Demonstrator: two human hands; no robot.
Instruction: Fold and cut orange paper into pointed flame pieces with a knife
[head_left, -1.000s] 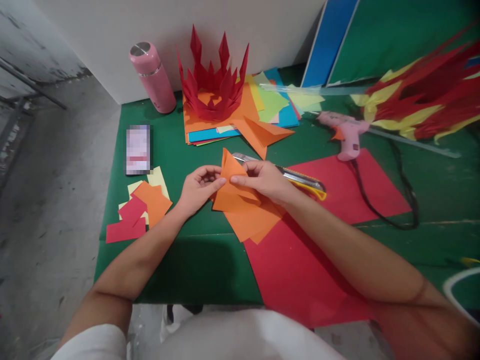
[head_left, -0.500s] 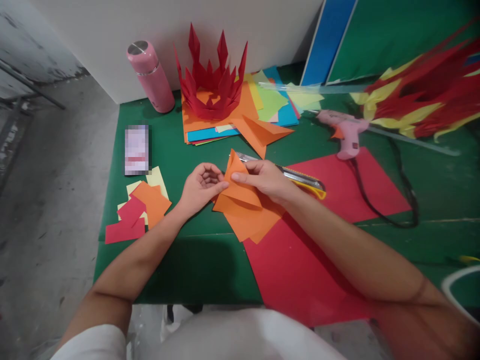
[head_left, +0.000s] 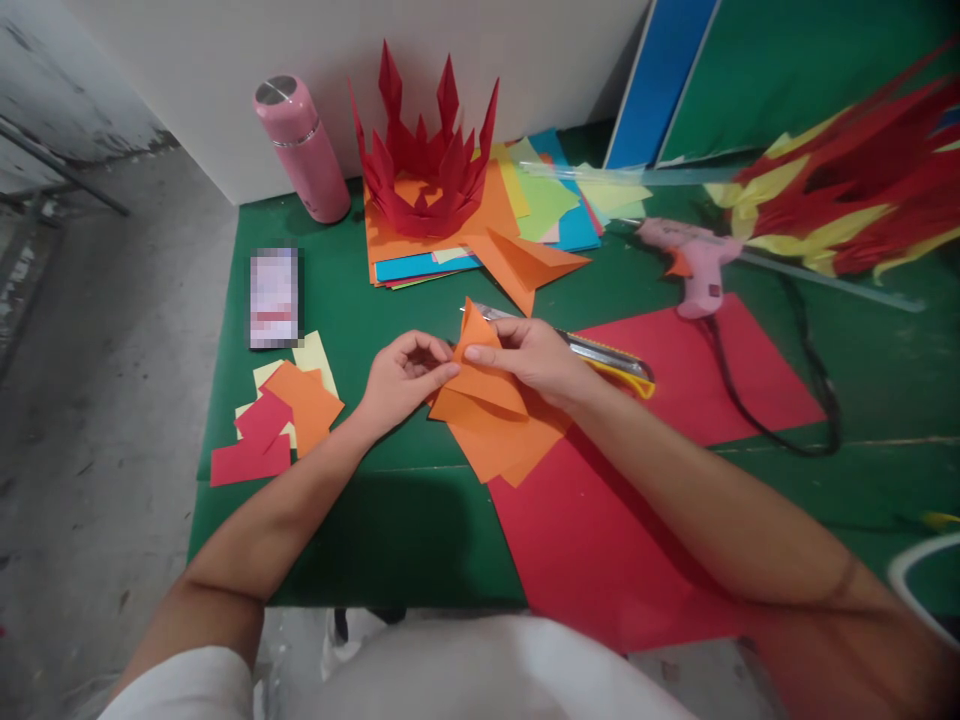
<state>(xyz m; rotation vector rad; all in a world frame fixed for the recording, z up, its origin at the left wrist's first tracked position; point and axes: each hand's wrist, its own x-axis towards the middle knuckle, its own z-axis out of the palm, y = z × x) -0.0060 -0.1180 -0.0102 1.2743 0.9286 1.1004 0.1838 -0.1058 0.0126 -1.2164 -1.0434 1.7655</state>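
Note:
Both hands grip one folded piece of orange paper (head_left: 487, 385), its pointed tip up and away from me. My left hand (head_left: 409, 378) pinches its left edge between thumb and fingers. On the right side, my right hand (head_left: 536, 360) has its thumb flat on the top face and its fingers behind. Beneath lie flat orange sheets (head_left: 502, 450), partly on a large red sheet (head_left: 592, 540). A yellow-and-black box cutter (head_left: 611, 362) lies just beyond my right hand, its blade end partly hidden by the paper. Farther back rests another folded orange piece (head_left: 521, 265).
A red paper crown (head_left: 427, 195) stands on stacked coloured paper at the back. Beside it is a pink flask (head_left: 304, 150). A phone (head_left: 274, 298) and paper scraps (head_left: 266, 420) lie left. At right are a pink glue gun (head_left: 697, 260) with its cord and red-yellow flame-like paper (head_left: 855, 190).
Both hands keep their hold on the folded orange paper and have barely moved. The whole view has shifted very slightly.

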